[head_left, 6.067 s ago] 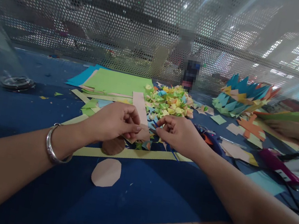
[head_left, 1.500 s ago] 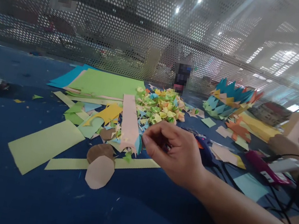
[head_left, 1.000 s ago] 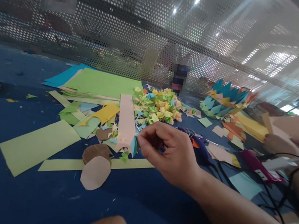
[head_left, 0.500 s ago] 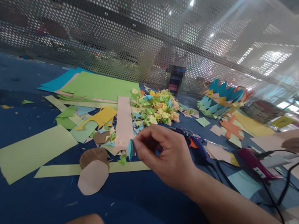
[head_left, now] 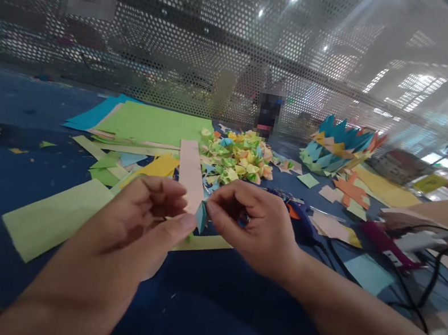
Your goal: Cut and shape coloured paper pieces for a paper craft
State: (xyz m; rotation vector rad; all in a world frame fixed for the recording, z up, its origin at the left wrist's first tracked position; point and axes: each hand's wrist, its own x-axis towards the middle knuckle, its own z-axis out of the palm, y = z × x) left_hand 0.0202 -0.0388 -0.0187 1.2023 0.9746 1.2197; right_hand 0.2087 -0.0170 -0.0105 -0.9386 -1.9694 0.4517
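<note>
R hand [head_left: 260,229] has the blue piece [head_left: 200,218] pinched betw. thumb & index fingers, tips closed on it near its top. The piece is betw. both hands, right by the near end of the pink strip [head_left: 189,168]. L hand [head_left: 121,233] is part open, fingers loosely curled w/ thumb apart, gripping nothing visible — thumb tip just beside the blue piece, can't tell if touching. Pale green rect. [head_left: 52,218] lies on the worktop [head_left: 217,305], partly hidden by the L hand. Farther back: green sheets [head_left: 157,126], plus a pile of folded bits [head_left: 239,157] to the right of the pink strip. Right of the R hand: corded tool [head_left: 304,223], orange cross [head_left: 352,190], purple block [head_left: 387,245]. Zigzag ring [head_left: 338,148] stands near the perforated screen [head_left: 161,52].
</note>
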